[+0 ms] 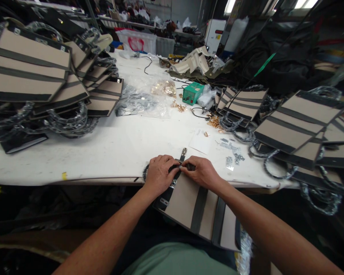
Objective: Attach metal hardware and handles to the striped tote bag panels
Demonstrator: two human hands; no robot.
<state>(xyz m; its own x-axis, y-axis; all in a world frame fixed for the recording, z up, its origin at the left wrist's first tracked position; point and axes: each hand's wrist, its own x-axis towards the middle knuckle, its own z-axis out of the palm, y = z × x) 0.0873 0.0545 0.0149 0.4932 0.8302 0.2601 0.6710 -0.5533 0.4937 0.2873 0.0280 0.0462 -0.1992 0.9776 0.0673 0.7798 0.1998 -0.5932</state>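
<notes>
Flat beige fabric bag panel with dark stripes (183,196) straddles the white bench's (109,152) front edge, long axis slanting down-right from it. Left hand (160,173) and right hand (202,170) pinch its black end, fingers hiding the gripped spot; right forearm (252,212) covers one side.

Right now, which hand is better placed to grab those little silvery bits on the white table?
Probably the right hand: the silvery bits lie on its side. The left hand is farther away, and both hands are at the striped panel.
</notes>
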